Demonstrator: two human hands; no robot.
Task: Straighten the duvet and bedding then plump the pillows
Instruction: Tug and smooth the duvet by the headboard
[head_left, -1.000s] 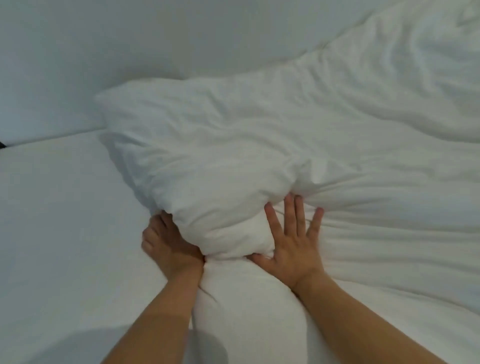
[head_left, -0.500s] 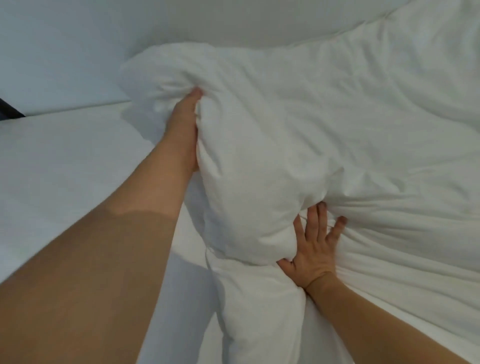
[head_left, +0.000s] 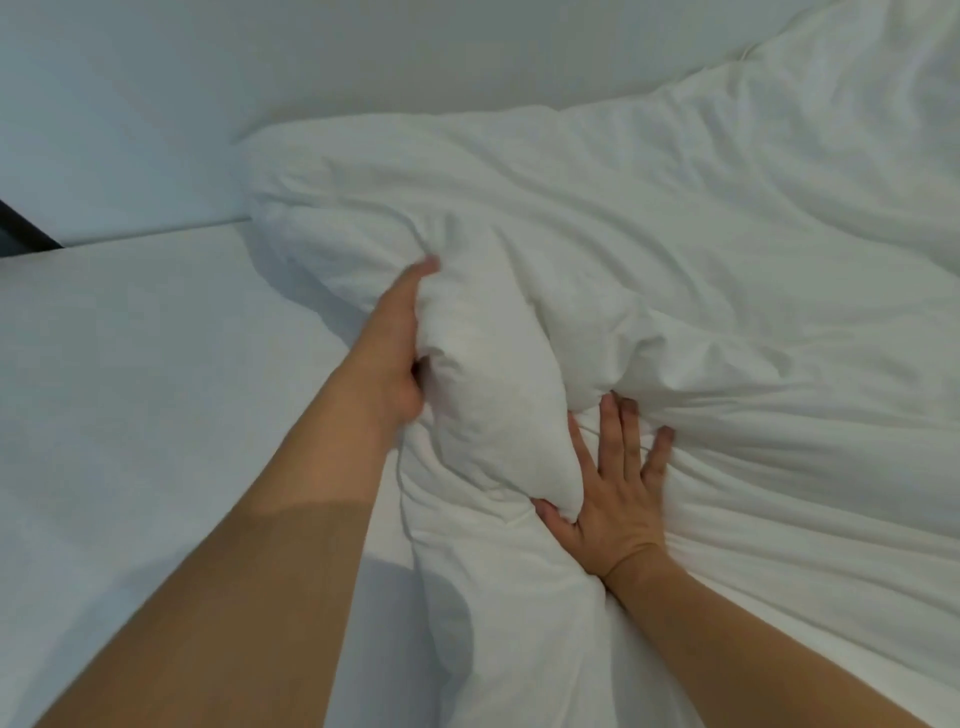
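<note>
The left hand (head_left: 397, 348) grips a bunched fold of the white duvet (head_left: 649, 270) near the bed's left side, and the right hand (head_left: 613, 493) presses flat, fingers spread, on the duvet beside it; bare white sheet (head_left: 156, 389) lies left.

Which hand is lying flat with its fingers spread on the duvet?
The right hand: its fingers are straight and splayed, pressing the duvet down. The left hand instead grips a bunched fold from the side.
</note>
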